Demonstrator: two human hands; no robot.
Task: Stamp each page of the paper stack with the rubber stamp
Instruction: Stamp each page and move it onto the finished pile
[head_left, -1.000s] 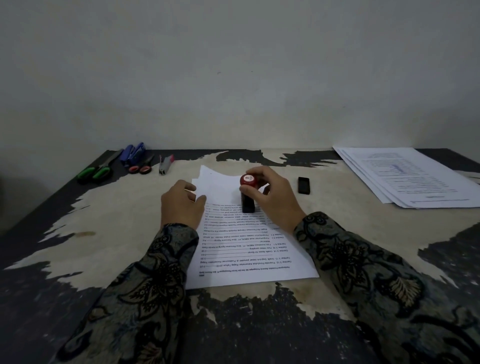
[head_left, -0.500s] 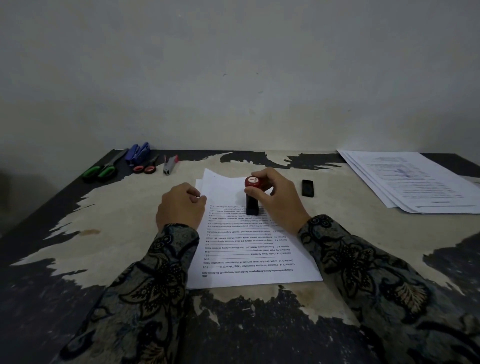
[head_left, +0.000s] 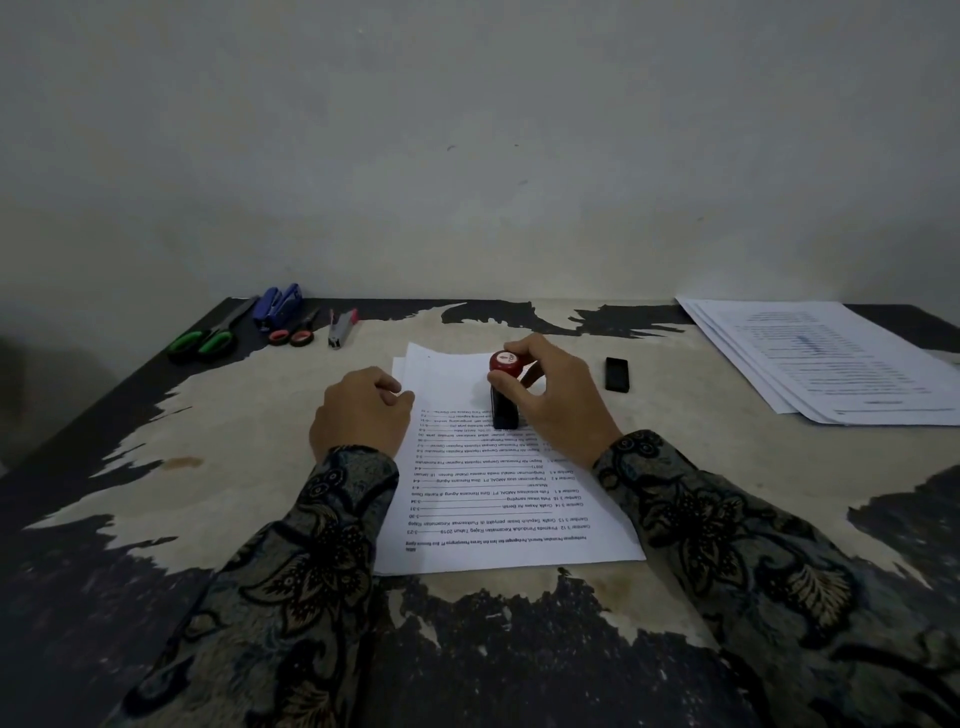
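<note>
The black-bodied rubber stamp with the round red knob (head_left: 504, 389) is stood upright on the top sheet of the white printed paper stack (head_left: 498, 499), near the middle of the worktop (head_left: 234, 467), toward its far edge. The red knob is pinched by the right hand (head_left: 556, 395), thumb and fingers curled round it, so the grip is closed on the stamp and the base is seen touching the page. The left edge of the top sheet is met by the left hand (head_left: 361, 415), fingers loosely curled, nothing clearly held; whether the paper is pressed or merely touched cannot be told.

The pressing step appears to be in hand. Next, a straight lift of the stamp would be called for, so the mark is not smeared, and then the top page would have to be moved aside.

A small black rectangular cap (head_left: 616, 374) is seen just right of the right hand. A second pile of white printed sheets (head_left: 831, 358) lies at the far right corner. No containers are seen.
</note>
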